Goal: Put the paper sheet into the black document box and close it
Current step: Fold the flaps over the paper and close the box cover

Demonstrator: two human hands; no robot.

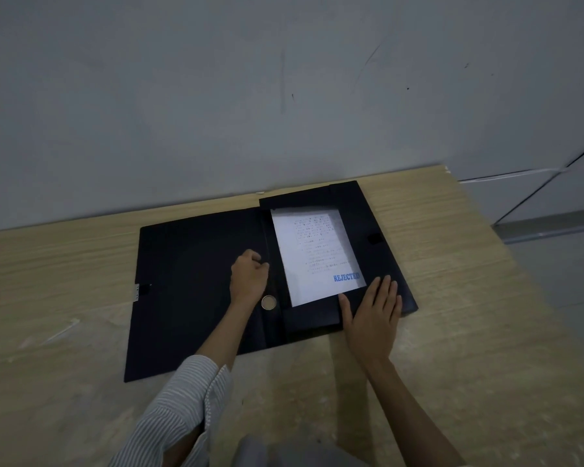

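Nearest the camera, a grey-and-white striped fabric sleeve [179, 399] covers the left forearm; the right forearm is bare. The left hand [248, 276] rests on the inner face of the open lid, fingers curled into a loose fist, gripping nothing that can be seen. The right hand [373, 313] lies flat and open, palm down, on the near right corner of the box tray, thumb touching the near flap.

The black plastic document box [196, 298] lies fully open on the pale wood-grain worktop [452, 332], lid spread to the left, tray to the right. The white printed paper sheet [312, 261] lies inside the tray, its far edge tucked under the far flap. A blue stamp on its near right corner reads "REJECTED". The remaining print is too small to read.

A round finger hole [268, 302] shows in the spine. A small label at the lid's left edge is illegible.
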